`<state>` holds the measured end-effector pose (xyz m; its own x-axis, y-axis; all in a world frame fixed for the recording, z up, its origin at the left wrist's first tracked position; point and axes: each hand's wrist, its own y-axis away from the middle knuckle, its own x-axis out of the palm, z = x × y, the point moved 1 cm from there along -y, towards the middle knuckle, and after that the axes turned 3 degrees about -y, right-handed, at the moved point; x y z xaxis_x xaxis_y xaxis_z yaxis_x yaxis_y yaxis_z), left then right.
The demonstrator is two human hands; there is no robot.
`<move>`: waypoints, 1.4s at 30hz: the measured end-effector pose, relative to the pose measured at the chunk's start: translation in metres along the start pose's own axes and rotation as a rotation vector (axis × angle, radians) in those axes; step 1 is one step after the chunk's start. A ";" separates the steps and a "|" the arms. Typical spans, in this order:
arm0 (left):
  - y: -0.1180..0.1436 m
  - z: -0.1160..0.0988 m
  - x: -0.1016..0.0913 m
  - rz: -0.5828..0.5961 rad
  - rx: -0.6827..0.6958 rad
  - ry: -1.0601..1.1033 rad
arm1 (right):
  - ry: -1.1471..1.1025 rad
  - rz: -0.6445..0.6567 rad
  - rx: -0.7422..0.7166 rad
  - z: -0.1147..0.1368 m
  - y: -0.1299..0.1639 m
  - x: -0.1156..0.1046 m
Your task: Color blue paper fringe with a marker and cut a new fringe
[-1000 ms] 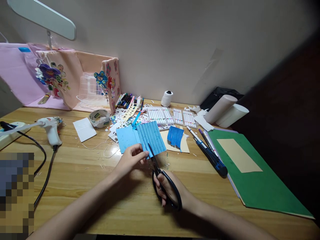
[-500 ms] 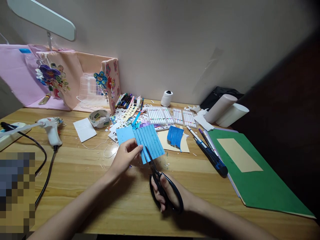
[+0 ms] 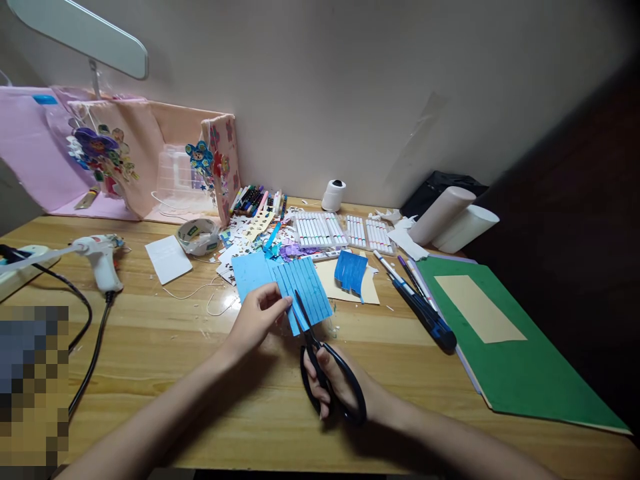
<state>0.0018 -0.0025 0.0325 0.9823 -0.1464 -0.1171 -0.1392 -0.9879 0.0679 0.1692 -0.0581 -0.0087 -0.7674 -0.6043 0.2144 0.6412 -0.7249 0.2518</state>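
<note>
A blue sheet of paper (image 3: 311, 288) with dark parallel lines is pinched at its left edge between the thumb and fingers of my left hand (image 3: 257, 317). Black scissors (image 3: 345, 373) sit in my right hand (image 3: 345, 383), thumb and fingers through the handles. Their blades lie across the lower left part of the sheet, along a line, with a narrow strip partly separated beside them. Just behind my left hand, a plain light-blue sheet (image 3: 250, 270) rests on the table. A darker blue piece (image 3: 350, 272) lies to the right on cream paper (image 3: 327, 277).
A glue gun (image 3: 103, 263), tape roll (image 3: 198, 237) and white paper (image 3: 169, 259) are on the left. Marker trays (image 3: 320, 230) and paper scraps lie behind my hands. To the right are a utility knife (image 3: 425, 320) and a green board (image 3: 530, 373). A decorated pink box (image 3: 185, 127) stands back left.
My left hand and the lined blue sheet have shifted slightly right and toward me. The scissor blades look closer together than before.
</note>
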 end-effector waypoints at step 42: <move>0.000 0.004 0.000 0.086 -0.073 0.122 | -0.074 -0.030 0.018 0.005 -0.009 0.002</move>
<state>0.0010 -0.0029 0.0288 0.9756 -0.2190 0.0128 -0.2185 -0.9650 0.1450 0.1617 -0.0507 -0.0059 -0.7845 -0.5555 0.2756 0.6181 -0.7361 0.2760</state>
